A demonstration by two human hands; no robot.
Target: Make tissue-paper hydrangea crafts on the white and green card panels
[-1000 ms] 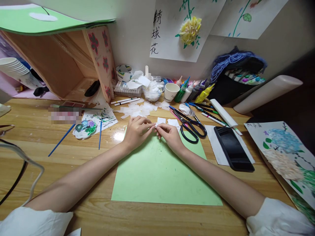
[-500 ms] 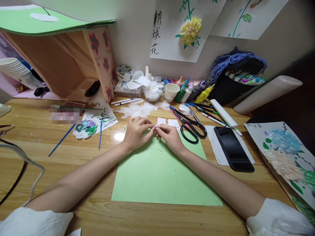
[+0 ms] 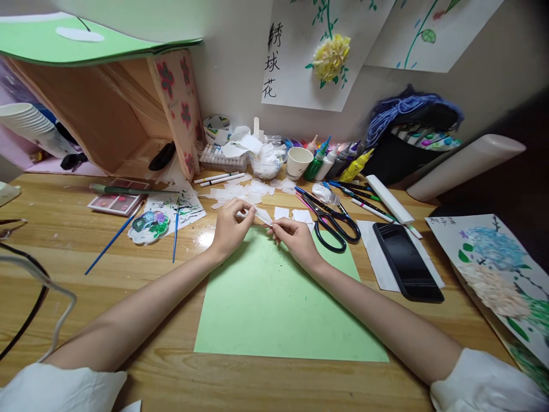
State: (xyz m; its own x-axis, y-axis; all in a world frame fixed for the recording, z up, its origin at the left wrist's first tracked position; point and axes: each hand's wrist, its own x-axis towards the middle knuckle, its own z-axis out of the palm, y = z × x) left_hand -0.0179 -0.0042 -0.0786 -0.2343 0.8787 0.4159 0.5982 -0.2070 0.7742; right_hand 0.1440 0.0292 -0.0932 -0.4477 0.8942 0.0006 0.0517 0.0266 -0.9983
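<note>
A small piece of thin white paper (image 3: 263,216) stretches between my hands above the far edge of the green sheet (image 3: 274,303). My left hand (image 3: 233,226) pinches the paper's left end between thumb and finger. At the paper's lower right tip, my right hand (image 3: 295,239) is closed, thumb against fingers; the tip there looks narrow. Two white paper squares (image 3: 303,216) lie just beyond my right hand. To its right rest black-handled scissors (image 3: 326,214), partly over the sheet. Beyond my left hand, white paper scraps (image 3: 235,191) are scattered on the wood.
At the back stand a paper cup (image 3: 299,163), a clear bowl of white scraps (image 3: 268,160) and several paint bottles (image 3: 328,164). A phone (image 3: 407,260) lies on the right. On the left are a paint palette (image 3: 148,227), brushes (image 3: 115,237) and cables (image 3: 43,277).
My left hand has moved a little left, away from the right fingertips. The white paper, earlier mostly hidden at the joined fingertips, now shows spread between them. My right hand has barely moved.
</note>
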